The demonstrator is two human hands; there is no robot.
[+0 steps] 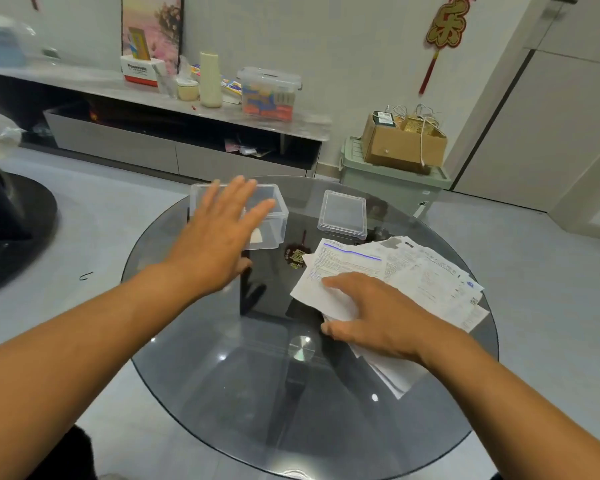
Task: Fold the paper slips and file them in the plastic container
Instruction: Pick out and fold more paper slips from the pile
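Here the paper slips lie fanned in a loose pile on the right of the round glass table; the right hand rests on them, fingers loosely curled over the nearest sheets; the clear plastic container stands open at the far left, its lid beside it; the left hand hovers before it, fingers straight and spread.
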